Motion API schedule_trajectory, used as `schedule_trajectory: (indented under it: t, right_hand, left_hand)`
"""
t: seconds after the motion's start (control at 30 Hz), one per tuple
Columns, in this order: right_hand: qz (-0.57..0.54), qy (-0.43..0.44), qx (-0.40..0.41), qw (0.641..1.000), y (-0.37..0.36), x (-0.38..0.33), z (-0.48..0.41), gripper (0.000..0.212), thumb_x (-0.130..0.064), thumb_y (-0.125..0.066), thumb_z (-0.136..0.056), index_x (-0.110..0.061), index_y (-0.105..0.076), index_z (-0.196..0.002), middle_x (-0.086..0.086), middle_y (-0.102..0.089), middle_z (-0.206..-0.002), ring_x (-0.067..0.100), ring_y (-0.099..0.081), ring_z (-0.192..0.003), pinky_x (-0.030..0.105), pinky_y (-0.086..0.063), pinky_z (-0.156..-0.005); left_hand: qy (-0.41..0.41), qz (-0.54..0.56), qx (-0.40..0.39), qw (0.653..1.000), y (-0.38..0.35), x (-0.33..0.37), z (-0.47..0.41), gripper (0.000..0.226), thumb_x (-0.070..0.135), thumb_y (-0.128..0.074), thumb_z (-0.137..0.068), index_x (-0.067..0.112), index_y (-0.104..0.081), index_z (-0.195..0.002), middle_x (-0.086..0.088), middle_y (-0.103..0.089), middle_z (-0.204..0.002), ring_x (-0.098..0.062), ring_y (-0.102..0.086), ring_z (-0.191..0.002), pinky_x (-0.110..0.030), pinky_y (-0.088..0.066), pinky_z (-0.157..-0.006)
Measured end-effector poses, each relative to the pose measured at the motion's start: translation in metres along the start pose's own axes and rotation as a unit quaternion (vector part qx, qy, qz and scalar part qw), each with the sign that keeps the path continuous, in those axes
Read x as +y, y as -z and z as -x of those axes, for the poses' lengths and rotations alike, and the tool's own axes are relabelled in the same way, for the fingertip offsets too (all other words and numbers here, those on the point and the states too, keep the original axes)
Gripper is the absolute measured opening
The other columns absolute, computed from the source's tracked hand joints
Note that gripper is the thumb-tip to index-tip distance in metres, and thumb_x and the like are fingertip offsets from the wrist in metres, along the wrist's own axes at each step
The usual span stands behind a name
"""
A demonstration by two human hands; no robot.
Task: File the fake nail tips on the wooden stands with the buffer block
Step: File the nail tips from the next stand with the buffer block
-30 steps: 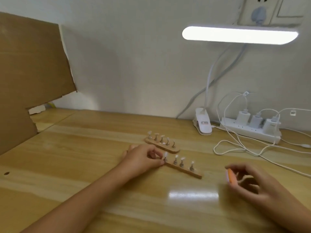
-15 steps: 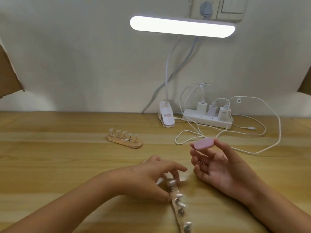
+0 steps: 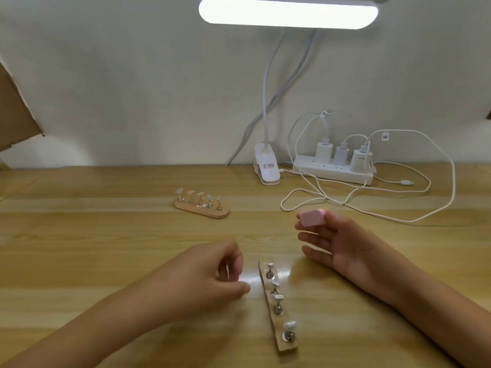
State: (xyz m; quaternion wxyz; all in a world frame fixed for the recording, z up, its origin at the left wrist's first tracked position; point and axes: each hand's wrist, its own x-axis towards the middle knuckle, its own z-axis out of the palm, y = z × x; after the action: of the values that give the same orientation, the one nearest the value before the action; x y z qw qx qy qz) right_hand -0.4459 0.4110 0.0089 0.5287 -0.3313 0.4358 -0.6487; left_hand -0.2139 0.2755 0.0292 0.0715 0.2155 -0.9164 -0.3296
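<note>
The near wooden stand (image 3: 276, 309) lies lengthwise toward me, with several pale nail tips (image 3: 277, 297) on metal pegs. My left hand (image 3: 210, 280) hovers just left of it with curled fingers, and thumb and forefinger pinch what looks like a small pale nail tip (image 3: 227, 269). To the right of the stand's far end, my right hand (image 3: 342, 248) is raised palm up. Its fingertips hold the pink buffer block (image 3: 310, 218). A second wooden stand (image 3: 202, 208) with several nail tips sits farther back on the left, untouched.
A wooden desk (image 3: 106, 248) carries everything. At the back stand a clip-on lamp base (image 3: 267, 168) and a white power strip (image 3: 334, 172) with chargers. Loose white cables (image 3: 372, 208) loop behind my right hand. Cardboard (image 3: 16, 115) leans at the far left.
The view swung right and closer. My left hand dragged the near stand toward me, turned it lengthwise, then came off it. My right hand rose with the block.
</note>
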Motion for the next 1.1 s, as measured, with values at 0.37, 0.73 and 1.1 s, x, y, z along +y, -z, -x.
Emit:
schedule_trajectory:
  t: [0.37,0.73,1.1]
  right_hand:
    - [0.075,0.101,0.039,0.991,-0.01,0.001,0.004,0.067,-0.058,-0.088,-0.055,-0.018,-0.076,-0.108,0.005,-0.073,-0.097,0.011,-0.069,-0.087,0.02,-0.055,-0.077]
    - [0.477,0.396,0.055,0.783,-0.026,0.017,0.02,0.047,-0.033,-0.075,-0.077,-0.016,-0.062,-0.118,-0.002,-0.062,-0.106,0.017,-0.06,-0.098,0.024,-0.049,-0.081]
    - [0.511,0.368,0.057,0.775,-0.026,0.018,0.017,0.046,-0.039,-0.07,-0.079,-0.015,-0.065,-0.117,-0.004,-0.061,-0.105,0.014,-0.058,-0.096,0.025,-0.048,-0.083]
  left_hand:
    - [-0.083,0.143,-0.042,0.985,-0.033,0.012,-0.024,0.017,0.022,-0.079,-0.081,0.034,-0.067,-0.079,0.011,-0.063,-0.086,0.003,-0.054,-0.073,-0.012,-0.041,-0.067]
    - [-0.002,0.385,0.063,0.921,-0.049,0.029,-0.02,0.006,0.021,-0.076,-0.081,0.02,-0.07,-0.082,0.003,-0.069,-0.078,-0.01,-0.062,-0.077,-0.023,-0.047,-0.076]
    - [-0.045,0.387,0.11,0.914,-0.055,0.026,-0.018,0.006,0.028,-0.071,-0.081,0.023,-0.074,-0.08,0.008,-0.067,-0.074,-0.002,-0.059,-0.073,-0.012,-0.044,-0.069]
